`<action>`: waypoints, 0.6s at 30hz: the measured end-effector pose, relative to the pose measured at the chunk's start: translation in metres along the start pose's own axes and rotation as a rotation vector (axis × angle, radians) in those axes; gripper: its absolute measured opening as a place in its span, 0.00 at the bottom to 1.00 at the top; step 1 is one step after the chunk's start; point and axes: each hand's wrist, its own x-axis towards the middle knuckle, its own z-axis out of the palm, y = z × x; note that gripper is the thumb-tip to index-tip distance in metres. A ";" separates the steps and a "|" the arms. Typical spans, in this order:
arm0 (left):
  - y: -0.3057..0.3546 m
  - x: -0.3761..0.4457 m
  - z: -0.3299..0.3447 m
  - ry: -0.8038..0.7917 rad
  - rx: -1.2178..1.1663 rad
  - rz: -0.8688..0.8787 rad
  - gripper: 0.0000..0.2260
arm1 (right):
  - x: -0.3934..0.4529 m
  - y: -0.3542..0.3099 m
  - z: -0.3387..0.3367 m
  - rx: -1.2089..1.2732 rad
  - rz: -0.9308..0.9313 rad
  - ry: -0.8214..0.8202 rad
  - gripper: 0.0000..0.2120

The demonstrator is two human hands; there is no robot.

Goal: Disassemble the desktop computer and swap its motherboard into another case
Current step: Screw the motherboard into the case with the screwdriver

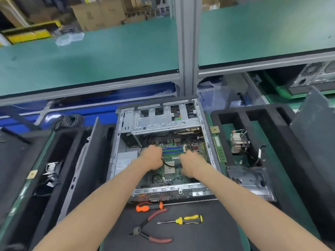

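An open grey desktop case (117, 142) lies flat in front of me with its green motherboard (172, 171) inside. Blue and green memory slots (173, 150) run across the board between my hands. My left hand (153, 157) is curled over the board's left side and grips a black cable (167, 164). My right hand (192, 163) is curled over the board's right side; what its fingers hold is hidden. A removed heatsink with fan (239, 143) and a memory stick (220, 151) lie to the right of the case.
On the black mat near me lie an orange-handled tool (145, 207), red-handled pliers (150, 227) and a yellow-black screwdriver (186, 220). Black foam trays (253, 115) flank the case. A second case (315, 77) stands far right. A green shelf (90, 60) and a post (187, 48) rise behind.
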 end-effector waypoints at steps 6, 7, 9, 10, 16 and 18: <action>0.013 0.020 0.010 0.027 -0.371 -0.248 0.31 | 0.010 0.003 0.004 0.144 0.219 -0.034 0.15; 0.015 0.022 0.012 0.031 -0.419 -0.265 0.32 | 0.011 0.003 0.004 0.143 0.240 -0.027 0.15; 0.018 0.023 0.017 0.044 -0.517 -0.316 0.31 | 0.012 0.003 0.004 0.126 0.265 -0.016 0.15; 0.019 0.024 0.019 0.058 -0.565 -0.344 0.30 | 0.013 0.004 0.005 0.119 0.277 -0.011 0.16; 0.014 0.030 0.034 0.117 -0.578 -0.381 0.28 | 0.017 0.006 0.004 0.095 0.321 0.021 0.17; 0.011 0.030 0.037 0.146 -0.501 -0.331 0.32 | 0.017 0.005 0.005 0.090 0.320 0.026 0.17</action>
